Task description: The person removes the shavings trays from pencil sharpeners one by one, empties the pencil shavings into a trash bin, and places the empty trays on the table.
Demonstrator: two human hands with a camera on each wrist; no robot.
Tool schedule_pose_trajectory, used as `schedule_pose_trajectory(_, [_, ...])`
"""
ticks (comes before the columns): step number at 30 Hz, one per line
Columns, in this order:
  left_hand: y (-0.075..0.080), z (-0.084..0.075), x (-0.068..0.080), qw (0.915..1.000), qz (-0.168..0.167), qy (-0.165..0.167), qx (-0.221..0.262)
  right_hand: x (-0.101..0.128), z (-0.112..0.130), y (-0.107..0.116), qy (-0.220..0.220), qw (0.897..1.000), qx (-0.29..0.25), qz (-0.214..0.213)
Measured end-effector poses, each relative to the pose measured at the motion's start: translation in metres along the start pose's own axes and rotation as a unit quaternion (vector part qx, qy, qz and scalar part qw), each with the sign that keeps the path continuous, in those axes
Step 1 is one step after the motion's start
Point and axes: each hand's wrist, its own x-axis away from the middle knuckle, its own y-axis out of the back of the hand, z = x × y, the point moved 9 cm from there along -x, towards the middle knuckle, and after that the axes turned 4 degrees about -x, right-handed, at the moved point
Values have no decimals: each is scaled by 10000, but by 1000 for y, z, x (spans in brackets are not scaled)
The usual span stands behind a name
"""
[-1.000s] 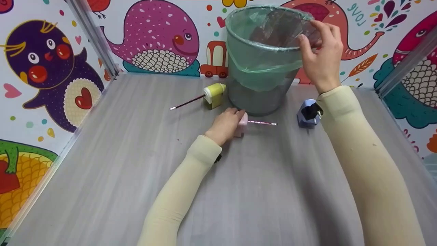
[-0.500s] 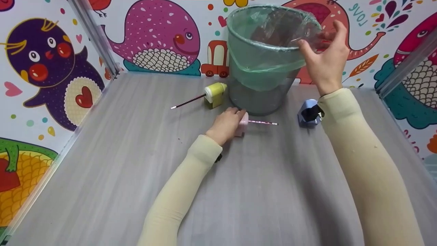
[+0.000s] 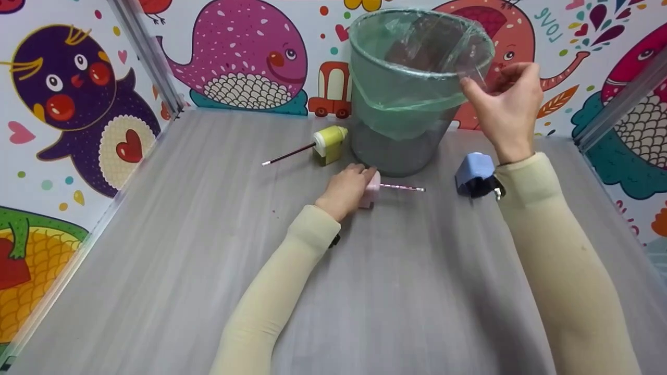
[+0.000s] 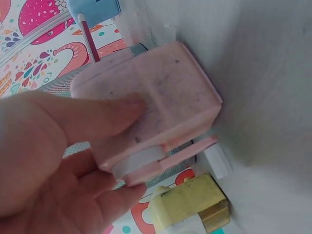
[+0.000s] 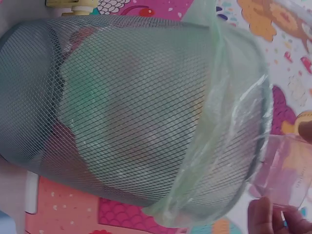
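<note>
My left hand [image 3: 345, 190] lies flat on the table [image 3: 208, 260] at centre frame, its fingers wrapped round the pink sharpener [image 3: 370, 189], whose pencil [image 3: 402, 187] pokes out to the right. My right hand [image 3: 506, 109] is raised at upper right, just beside the rim of the mesh bin [image 3: 411, 88], fingers pinching a clear plastic tray [image 5: 287, 168]. I see both forearms reaching up from the bottom edge.

Two bare hands, sleeved arms
Long, snug cream sleeves [image 3: 281, 291] cover both arms to the wrists; a small black device with strap sits under each cuff.
</note>
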Motion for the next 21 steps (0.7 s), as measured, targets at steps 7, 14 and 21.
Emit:
schedule_pose_trajectory(7, [1,0,-1,9999,80,50,77,32,1,-4,245,9993,-181,205])
schedule_pose_trajectory(14, [-2,-1,-3,9997,216,89,75,59,-16,-22,475,9923,384,1079])
schedule_pose_trajectory(21, [-3,0,-1,9998,163,65,54,78,-55,-45,170,9626,1432,2295])
